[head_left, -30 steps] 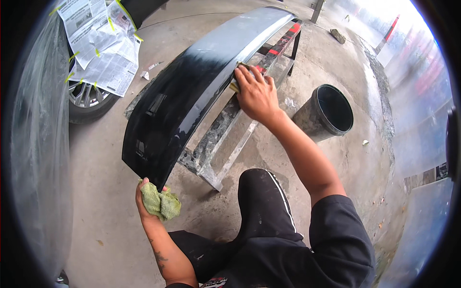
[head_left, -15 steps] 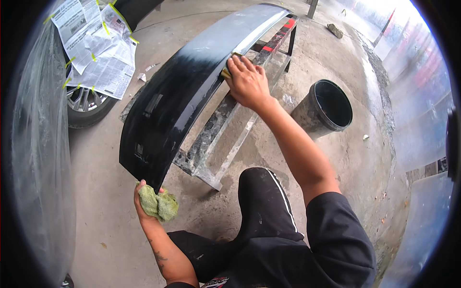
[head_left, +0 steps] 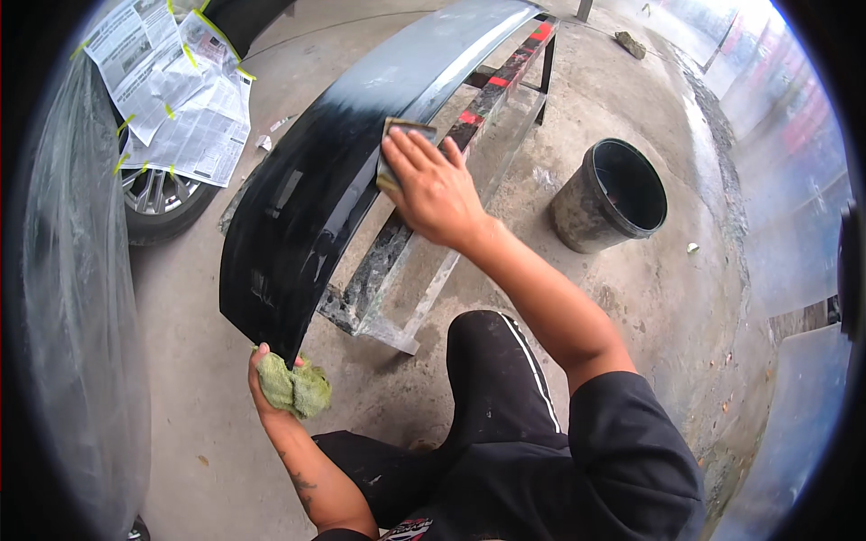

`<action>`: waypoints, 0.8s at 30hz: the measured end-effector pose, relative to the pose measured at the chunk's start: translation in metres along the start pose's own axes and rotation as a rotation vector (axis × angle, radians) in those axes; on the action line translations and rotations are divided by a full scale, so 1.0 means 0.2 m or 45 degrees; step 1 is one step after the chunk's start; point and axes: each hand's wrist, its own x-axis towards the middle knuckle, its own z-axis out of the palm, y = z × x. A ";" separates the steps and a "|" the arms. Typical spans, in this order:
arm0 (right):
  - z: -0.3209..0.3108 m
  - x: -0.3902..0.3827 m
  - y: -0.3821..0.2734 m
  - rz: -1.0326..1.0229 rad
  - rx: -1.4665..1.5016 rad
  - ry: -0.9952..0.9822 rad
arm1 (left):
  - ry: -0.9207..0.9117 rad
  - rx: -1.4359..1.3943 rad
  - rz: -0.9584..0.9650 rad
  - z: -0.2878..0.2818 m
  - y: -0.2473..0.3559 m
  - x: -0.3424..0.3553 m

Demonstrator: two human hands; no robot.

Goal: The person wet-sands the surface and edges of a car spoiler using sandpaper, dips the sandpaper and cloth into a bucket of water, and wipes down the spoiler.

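Note:
A long curved car panel [head_left: 293, 203], glossy black at the near end and pale grey at the far end, lies across a paint-spattered metal stand [head_left: 383, 261]. My right hand [head_left: 437, 189] presses a piece of sandpaper [head_left: 388, 173], grey with a yellowish-brown edge, against the panel's right side, fingers laid over it. At the near corner, my left hand [head_left: 260, 383] grips a damp-looking green cloth [head_left: 298, 388] together with the panel's end. The thumb shows at the left edge; most of the other fingers are hidden behind the cloth.
To the right of the stand is a dirty black bucket [head_left: 591, 207]. A car wheel [head_left: 167, 203] at the left sits under taped newspaper [head_left: 194, 135], beside hanging plastic sheeting [head_left: 77, 298]. A rock [head_left: 630, 45] lies far right, and more plastic sheeting [head_left: 776, 162] hangs there.
My right hand has slid the sandpaper nearer and leftward along the panel, from by the grey fade onto the black part. The left hand keeps its hold on the near corner.

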 end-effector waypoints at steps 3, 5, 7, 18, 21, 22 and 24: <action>-0.08 -0.13 -0.10 -0.230 0.091 -0.169 | 0.019 0.010 -0.014 0.01 0.03 -0.02; -0.06 -0.02 0.06 -0.166 0.009 -0.091 | 0.025 0.029 -0.012 0.04 0.03 -0.02; -0.07 0.14 0.28 0.017 -0.062 -0.041 | 0.041 0.074 0.056 0.06 0.02 -0.02; -0.13 -0.18 -0.23 -0.562 0.307 -0.417 | 0.041 0.100 0.016 0.05 0.06 -0.04; -0.12 -0.04 0.01 -0.465 0.120 -0.307 | 0.034 0.097 -0.006 0.04 0.07 -0.04; -0.09 0.00 0.16 -0.370 0.014 -0.168 | 0.017 0.069 -0.027 0.05 0.06 -0.02; -0.15 0.09 0.33 -0.167 -0.067 -0.176 | 0.003 0.097 -0.014 0.08 0.06 -0.02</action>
